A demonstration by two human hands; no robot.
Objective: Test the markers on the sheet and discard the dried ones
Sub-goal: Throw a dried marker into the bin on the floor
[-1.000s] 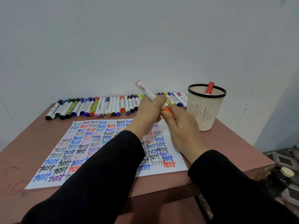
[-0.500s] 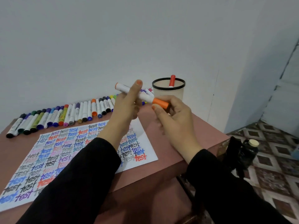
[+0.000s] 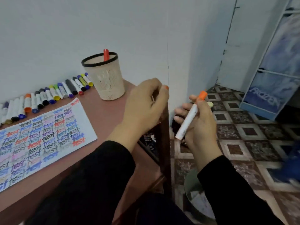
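Off to the right, past the edge of the table (image 3: 103,111), the right hand (image 3: 200,125) holds the orange-capped marker (image 3: 189,118) over the tiled floor (image 3: 243,132). Its thumb and fingers are wrapped round the upper part of the white barrel. The marker is tilted, with its cap pointing up and to the right and its blunt white end hanging free below the palm. The cap is on. The left hand (image 3: 144,111) hovers above the table's right corner, well apart from the marker. Its fingers are loosely curled downward with the thumb near them, and nothing shows in its grasp. The sheet (image 3: 48,127) lies flat on the table to the left, covered with rows of the word "test" in black, blue, red, purple and grey. Behind it, along the wall, the row of markers (image 3: 48,96) lies side by side with caps toward the sheet. At the right end of that row stands a pale mesh cup (image 3: 107,83) with a black rim, upright, and a red marker (image 3: 105,56) sticks up from inside it. Below the right forearm, on the floor beside the table leg, a round bin (image 3: 189,182) shows in part, with some pale scraps inside. A blue cabinet (image 3: 267,95) stands further off on the floor at the right. Both arms wear black sleeves (image 3: 105,176).
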